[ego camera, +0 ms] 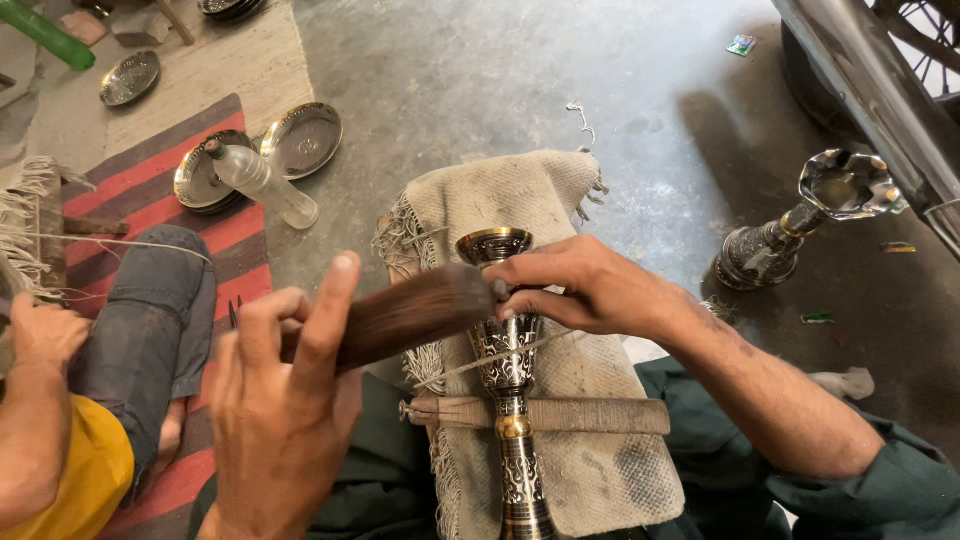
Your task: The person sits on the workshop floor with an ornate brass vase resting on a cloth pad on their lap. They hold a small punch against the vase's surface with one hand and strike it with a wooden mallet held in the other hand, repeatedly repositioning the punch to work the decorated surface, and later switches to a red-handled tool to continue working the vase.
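Note:
An engraved dark metal vase point(510, 400) lies lengthwise on a cloth-covered block point(540, 200), held down by a woven strap point(590, 415). My left hand point(280, 400) grips a dark wooden mallet point(420, 312), whose head is beside the vase's upper part. My right hand point(590, 290) rests over the vase just below its rim. Its fingertips are pinched together right at the mallet's head. What they pinch is hidden.
A second ornate vase point(800, 225) stands on the concrete floor at right, under a motorcycle point(880, 80). Metal plates point(300, 140) and a plastic bottle point(265, 185) lie by a striped rug point(150, 180). Another person's knee point(150, 320) and hand point(45, 335) are at left.

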